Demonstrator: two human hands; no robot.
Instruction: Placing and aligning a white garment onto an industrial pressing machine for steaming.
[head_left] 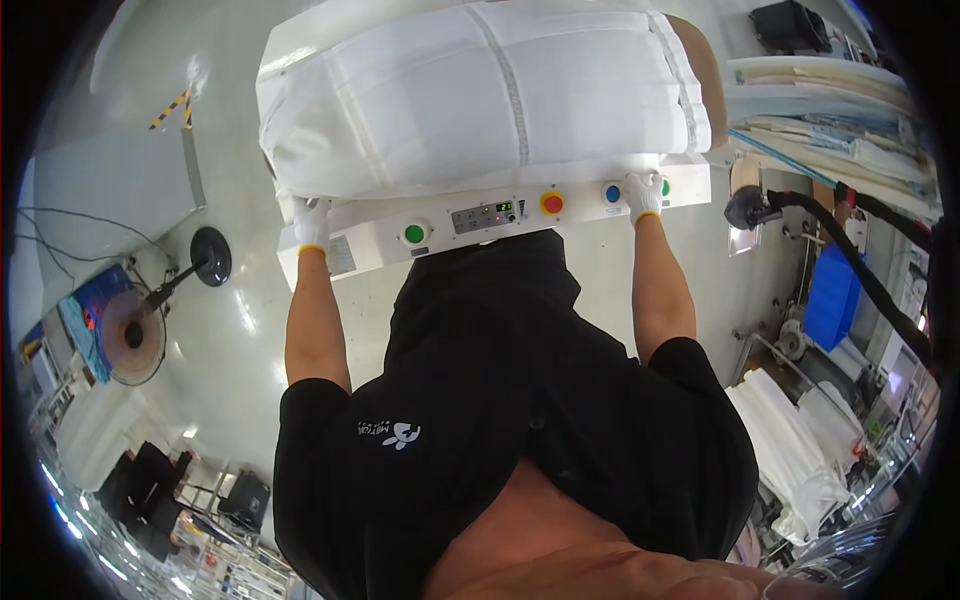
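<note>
I am leaning over a white machine (380, 240) and looking straight down my black shirt (500, 400) at its front panel. My left hand (312, 225), in a white glove, is resting on the left end of the panel, right under the hanging edge of the white cloth (480, 95); its fingers are lying close together and pointing up toward the cloth, touching its edge, though I cannot tell whether they are pinching it. My right hand (645, 195), gloved the same way, is sitting at the right end of the panel, fingers pressed together against the cloth's lower edge, just beside the blue button (612, 193). The cloth is lying spread over the top of the machine, folded thick, with 2 stitched seams running across it. Between my hands the panel is showing a green button (414, 234), a small grey display (485, 216) and a red button on a yellow ring (552, 204).

To my right a blue bin (832, 295) is standing on the floor; I cannot tell what is in it. Near it white cloth is lying in a pile (790, 440), and flat sheets are stacked on a shelf (820, 110). To my left a fan (135, 335) is standing on the pale floor
</note>
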